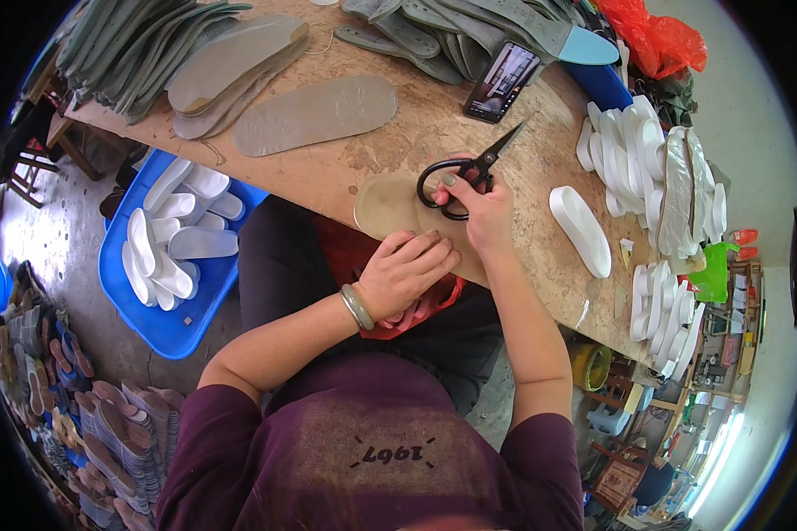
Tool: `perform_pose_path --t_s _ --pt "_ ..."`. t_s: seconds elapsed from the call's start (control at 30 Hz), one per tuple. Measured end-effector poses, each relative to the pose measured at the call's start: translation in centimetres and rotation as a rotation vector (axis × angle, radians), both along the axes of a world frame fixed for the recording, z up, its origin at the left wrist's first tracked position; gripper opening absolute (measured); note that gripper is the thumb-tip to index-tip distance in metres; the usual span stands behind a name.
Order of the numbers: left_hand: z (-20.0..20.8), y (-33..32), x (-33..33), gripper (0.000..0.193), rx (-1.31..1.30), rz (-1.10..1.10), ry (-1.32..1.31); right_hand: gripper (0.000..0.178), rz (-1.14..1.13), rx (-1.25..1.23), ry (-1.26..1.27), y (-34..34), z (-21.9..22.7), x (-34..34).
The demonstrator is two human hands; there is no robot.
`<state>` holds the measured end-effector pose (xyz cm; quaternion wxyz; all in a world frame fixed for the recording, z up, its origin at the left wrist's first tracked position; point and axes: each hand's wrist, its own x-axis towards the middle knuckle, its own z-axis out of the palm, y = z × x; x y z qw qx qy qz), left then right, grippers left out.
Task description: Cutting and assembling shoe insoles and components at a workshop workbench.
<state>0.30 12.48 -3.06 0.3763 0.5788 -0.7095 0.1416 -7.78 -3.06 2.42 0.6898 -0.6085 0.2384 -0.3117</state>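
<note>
My right hand (480, 202) is closed round black-handled scissors (490, 159), with fingers in the loops. The blades point up and to the right, away from me, and look closed. Under the hands, a beige insole (383, 205) lies along the table's near edge. My left hand (409, 273), with a bangle on its wrist, has its fingers bent over the insole's near edge; its thumb is hidden. Beyond the hands a larger, shiny grey-beige sole sheet (319, 115) lies flat. A single white sole (580, 232) lies to the right.
Stacked grey insoles (142, 57) and more grey soles (416, 35) fill the far side. A phone (503, 81) leans there. White soles (629, 164) crowd the right edge. At left, a blue tub (128, 296) holds white soles. A red bag (388, 331) hangs below the table edge.
</note>
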Motion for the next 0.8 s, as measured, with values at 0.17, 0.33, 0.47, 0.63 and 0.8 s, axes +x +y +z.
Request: perform_pose_path --t_s 0.17,0.33,0.47,0.63,0.8 --pt "-0.4 0.3 0.0 0.041 0.026 0.000 0.021 0.022 0.130 -0.492 0.335 1.7 2.0 -3.0" --pt "0.0 0.3 0.0 0.041 -0.016 -0.021 0.033 0.036 0.217 -1.032 0.264 0.1 1.3 -2.5" --pt "0.1 0.3 -0.1 0.039 -0.019 0.008 0.019 0.043 0.096 -1.153 0.186 1.1 0.1 -3.2" --pt "1.3 0.5 -0.3 0.034 0.046 0.023 -0.005 0.021 -0.115 -0.234 0.255 0.7 -0.2 -2.9" --pt "5.1 -0.2 1.6 0.030 0.270 -0.096 0.127 0.024 -0.295 -0.022 -0.064 0.3 1.3 -4.8"
